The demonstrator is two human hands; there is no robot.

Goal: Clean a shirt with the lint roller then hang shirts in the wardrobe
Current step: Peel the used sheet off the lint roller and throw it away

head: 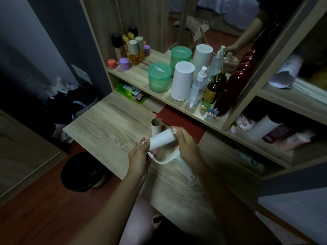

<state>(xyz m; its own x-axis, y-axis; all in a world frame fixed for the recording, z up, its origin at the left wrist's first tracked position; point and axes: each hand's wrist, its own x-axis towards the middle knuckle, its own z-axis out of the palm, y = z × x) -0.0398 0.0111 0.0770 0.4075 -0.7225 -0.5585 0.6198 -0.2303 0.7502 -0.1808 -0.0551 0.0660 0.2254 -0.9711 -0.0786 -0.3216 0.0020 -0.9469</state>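
Over the wooden desk [106, 124] I hold a white lint roller [161, 139]. My left hand [139, 156] grips the near end of its white paper roll. My right hand [185, 144] holds the far end of the roll and the frame, and the white handle [185, 168] sticks out below it towards me. An empty brown cardboard core [156, 126] stands upright on the desk just behind the roller. No shirt or wardrobe is in view.
The shelf [141, 78] behind holds green jars [159, 77], white cylinders [183, 80], spray bottles [198, 85], a dark red bottle [235, 84] and small figurines. A mirror is above. A red book [184, 124] lies under the shelf. A dark bin [83, 170] stands on the floor at left.
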